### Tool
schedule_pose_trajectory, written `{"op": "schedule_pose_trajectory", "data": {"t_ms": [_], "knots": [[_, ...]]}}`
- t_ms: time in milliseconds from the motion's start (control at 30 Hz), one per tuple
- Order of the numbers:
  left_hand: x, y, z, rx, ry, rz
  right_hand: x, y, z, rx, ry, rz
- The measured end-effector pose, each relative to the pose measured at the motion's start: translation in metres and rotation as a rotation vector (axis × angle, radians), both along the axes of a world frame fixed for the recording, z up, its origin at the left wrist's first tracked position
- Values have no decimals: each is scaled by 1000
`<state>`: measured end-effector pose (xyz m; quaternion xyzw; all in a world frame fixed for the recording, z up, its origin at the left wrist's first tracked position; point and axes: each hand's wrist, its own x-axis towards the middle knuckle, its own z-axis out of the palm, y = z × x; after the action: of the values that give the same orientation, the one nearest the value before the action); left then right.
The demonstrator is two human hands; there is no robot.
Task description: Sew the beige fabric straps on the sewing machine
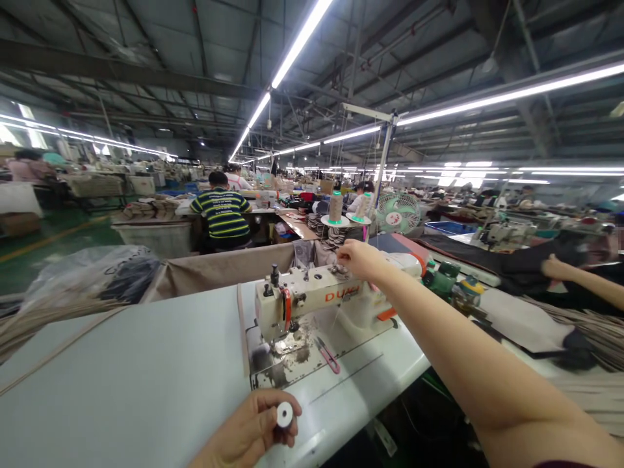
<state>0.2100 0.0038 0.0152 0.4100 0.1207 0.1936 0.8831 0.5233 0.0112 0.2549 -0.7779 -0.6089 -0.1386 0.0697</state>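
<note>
My left hand (256, 426) pinches a small round bobbin (285, 414) over the front edge of the pale table (146, 370). My right hand (361, 260) reaches to the top of the white sewing machine (312, 292), its fingers closed together near the tension parts; what they hold is too small to make out. Pink-handled thread snips (329, 357) lie on the machine bed in front of the arm. Behind the machine stand two thread cones (336, 209) on a stand.
A narrow fabric strip (242, 330) lies left of the machine head. Behind the table is a fabric-lined bin (219, 266). A green fan (398, 212) stands behind right. A person in a striped shirt (221, 214) sits ahead; another person's hand (558, 268) is at far right.
</note>
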Motion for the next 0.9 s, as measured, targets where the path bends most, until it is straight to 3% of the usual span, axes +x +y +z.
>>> {"op": "schedule_pose_trajectory", "data": {"t_ms": [100,267,400,567,733,900], "knots": [[3,4,-2,-62,-39,83,1,5,4,-12,-35,-95],[10,12,-7,-134,-71,186,-8,6,11,-61,-56,-37],[12,16,-9,-181,-100,273,-12,7,14,-60,-78,-113],[13,18,-11,-174,-98,282,-14,7,12,-87,-72,-52],[14,21,-15,-171,-114,266,-7,9,11,-61,-54,-141],[13,22,-20,-121,-152,228,-2,9,10,-55,0,-65]]}}
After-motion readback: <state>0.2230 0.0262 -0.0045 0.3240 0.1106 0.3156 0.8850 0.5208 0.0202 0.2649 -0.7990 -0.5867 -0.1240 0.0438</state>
